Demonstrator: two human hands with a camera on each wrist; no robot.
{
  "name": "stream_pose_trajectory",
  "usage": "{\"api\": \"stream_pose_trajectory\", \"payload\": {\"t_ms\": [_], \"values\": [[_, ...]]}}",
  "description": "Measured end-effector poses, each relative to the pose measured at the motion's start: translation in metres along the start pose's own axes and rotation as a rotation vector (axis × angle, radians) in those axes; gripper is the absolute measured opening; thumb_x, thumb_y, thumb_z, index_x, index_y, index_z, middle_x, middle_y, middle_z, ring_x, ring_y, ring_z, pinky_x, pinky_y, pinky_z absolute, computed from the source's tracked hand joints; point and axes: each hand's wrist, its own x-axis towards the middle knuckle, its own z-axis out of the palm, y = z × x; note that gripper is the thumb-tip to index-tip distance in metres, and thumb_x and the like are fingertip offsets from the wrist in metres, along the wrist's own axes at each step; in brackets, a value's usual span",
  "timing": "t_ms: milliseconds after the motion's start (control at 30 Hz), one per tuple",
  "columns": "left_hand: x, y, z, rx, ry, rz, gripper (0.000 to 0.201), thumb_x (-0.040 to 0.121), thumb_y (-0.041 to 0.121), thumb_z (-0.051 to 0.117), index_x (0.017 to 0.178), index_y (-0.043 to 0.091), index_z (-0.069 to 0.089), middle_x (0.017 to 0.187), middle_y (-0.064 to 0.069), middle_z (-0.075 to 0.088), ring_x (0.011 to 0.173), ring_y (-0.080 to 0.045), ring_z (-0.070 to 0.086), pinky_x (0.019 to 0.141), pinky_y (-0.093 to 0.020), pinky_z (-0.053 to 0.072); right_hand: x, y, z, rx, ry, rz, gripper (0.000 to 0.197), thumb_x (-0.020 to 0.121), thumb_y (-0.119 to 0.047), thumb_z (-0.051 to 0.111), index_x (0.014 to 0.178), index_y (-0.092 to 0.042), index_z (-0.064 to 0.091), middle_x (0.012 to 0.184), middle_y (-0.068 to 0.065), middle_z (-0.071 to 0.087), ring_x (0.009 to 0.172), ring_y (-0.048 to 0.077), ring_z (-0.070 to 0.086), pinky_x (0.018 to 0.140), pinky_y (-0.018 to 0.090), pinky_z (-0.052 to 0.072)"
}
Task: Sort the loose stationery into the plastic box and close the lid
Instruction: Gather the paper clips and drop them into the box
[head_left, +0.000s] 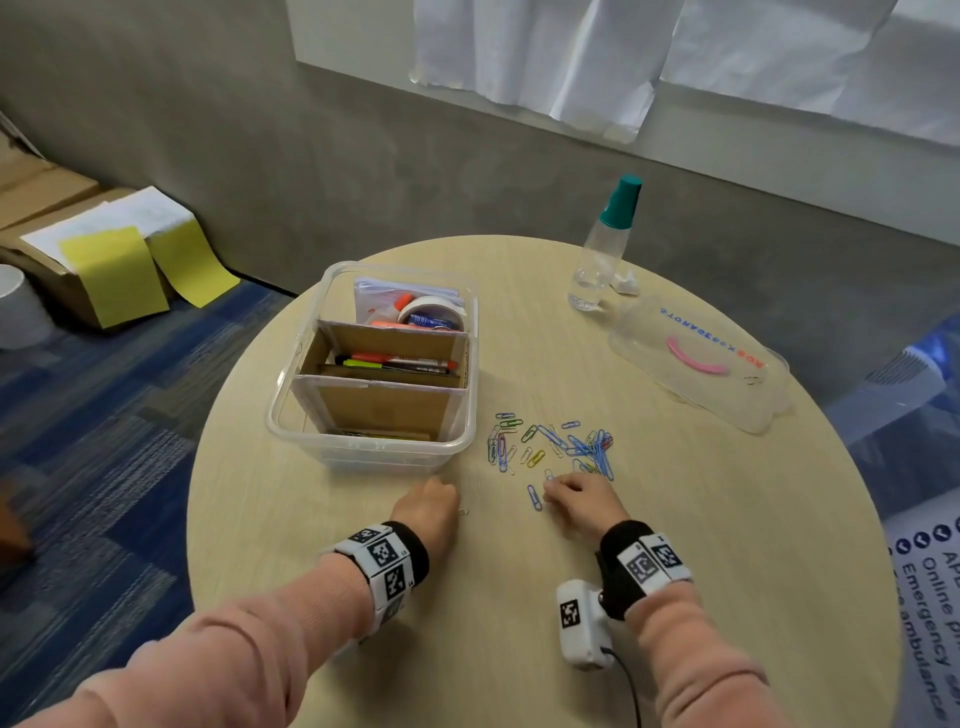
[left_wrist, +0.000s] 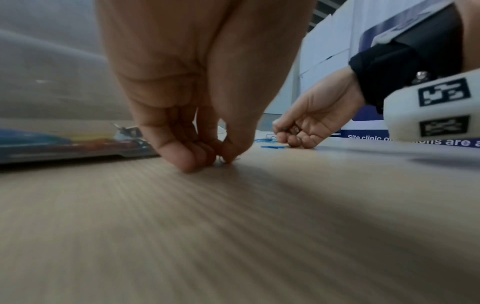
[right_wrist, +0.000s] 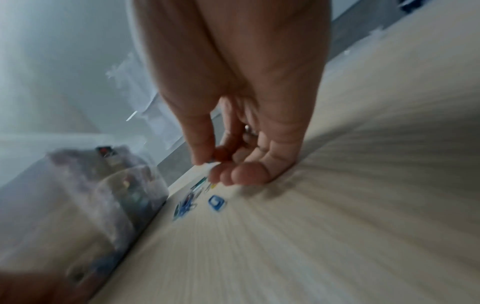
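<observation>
A clear plastic box with cardboard dividers holds pens, tape and glue at the table's left middle. Its clear lid with a pink handle lies apart at the right. Coloured paper clips are scattered between them. My left hand is down on the table in front of the box; in the left wrist view the left hand has its fingertips bunched, pinching a small silver paper clip against the wood. My right hand sits at the near edge of the pile; the right hand pinches a paper clip between thumb and forefinger.
A clear bottle with a teal cap stands at the back of the round wooden table. A lone blue clip lies just left of my right hand. Cardboard boxes with yellow papers sit on the floor at left.
</observation>
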Motion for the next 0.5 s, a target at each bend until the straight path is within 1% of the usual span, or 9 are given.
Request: {"api": "stream_pose_trajectory", "payload": {"t_ms": [67,133,200,233,300,367,400,433,500], "values": [[-0.002,0.002,-0.005,-0.08,-0.013,0.024,0.023,0.093,0.013,0.046,0.11,0.002,0.056,0.116,-0.015,0.055,0.105,-0.03,0.055,0.086,-0.033,0.045,-0.005,0.004,-0.004,0.359,-0.055,0.07,0.023,0.093,-0.005,0.05,0.071,-0.006,0.055,0.064,0.007,0.051,0.05,0.012,0.046,0.045,0.019,0.039],[-0.005,0.003,-0.01,-0.334,0.022,0.091,0.008,0.091,0.013,0.047,0.09,0.011,0.055,0.093,-0.008,0.057,0.086,-0.024,0.055,0.073,-0.026,0.042,-0.011,0.007,-0.008,0.608,-0.083,0.084,0.019,0.094,0.002,0.045,0.079,-0.005,0.054,0.066,0.008,0.049,0.055,0.013,0.046,0.048,0.018,0.041],[-0.007,0.008,-0.015,-0.641,0.007,0.16,0.021,0.091,0.009,0.041,0.072,0.02,0.041,0.071,0.002,0.047,0.066,-0.014,0.043,0.06,-0.019,0.035,-0.015,0.01,-0.009,0.767,-0.106,0.078,0.018,0.093,0.005,0.042,0.089,-0.006,0.056,0.065,0.006,0.048,0.059,0.014,0.046,0.053,0.02,0.04],[-0.008,0.011,-0.018,-0.782,-0.027,0.177,0.024,0.092,0.009,0.037,0.07,0.02,0.037,0.067,0.003,0.044,0.061,-0.012,0.039,0.056,-0.019,0.034,-0.016,0.01,-0.009,0.836,-0.11,0.085,0.02,0.093,0.006,0.04,0.092,-0.006,0.056,0.065,0.005,0.047,0.06,0.015,0.046,0.055,0.022,0.039],[-0.008,0.02,-0.025,-1.1,-0.128,0.166,0.026,0.094,0.01,0.026,0.071,0.018,0.035,0.063,0.001,0.042,0.057,-0.013,0.035,0.053,-0.022,0.032,-0.017,0.008,-0.009,0.935,-0.089,0.105,0.024,0.091,0.005,0.036,0.09,-0.007,0.056,0.065,0.004,0.047,0.061,0.017,0.044,0.058,0.024,0.036],[-0.005,0.028,-0.031,-1.424,-0.221,0.111,0.025,0.089,0.008,0.02,0.068,0.016,0.032,0.056,-0.001,0.038,0.052,-0.013,0.029,0.051,-0.025,0.026,-0.014,0.003,-0.007,0.921,-0.047,0.124,0.02,0.09,0.0,0.039,0.081,-0.009,0.054,0.062,0.004,0.047,0.057,0.017,0.044,0.056,0.025,0.034],[-0.005,0.031,-0.033,-1.549,-0.255,0.094,0.024,0.085,0.008,0.019,0.066,0.016,0.03,0.052,-0.001,0.037,0.05,-0.013,0.027,0.05,-0.026,0.023,-0.012,0.001,-0.004,0.845,-0.017,0.124,0.018,0.09,-0.004,0.043,0.075,-0.01,0.052,0.059,0.003,0.046,0.054,0.016,0.043,0.053,0.024,0.033],[-0.004,0.034,-0.034,-1.641,-0.275,0.086,0.023,0.082,0.008,0.018,0.063,0.015,0.029,0.048,0.0,0.036,0.048,-0.013,0.026,0.05,-0.026,0.021,-0.009,-0.002,-0.001,0.687,0.027,0.103,0.02,0.09,-0.009,0.049,0.07,-0.011,0.051,0.056,0.002,0.046,0.051,0.015,0.042,0.05,0.023,0.031],[-0.002,0.038,-0.033,-1.763,-0.307,0.092,0.023,0.08,0.011,0.018,0.061,0.014,0.028,0.045,-0.001,0.037,0.044,-0.012,0.026,0.049,-0.025,0.019,-0.003,-0.003,0.007,0.191,0.096,0.003,0.024,0.086,-0.019,0.061,0.066,-0.014,0.049,0.058,0.001,0.051,0.054,0.015,0.044,0.05,0.023,0.034]]}}
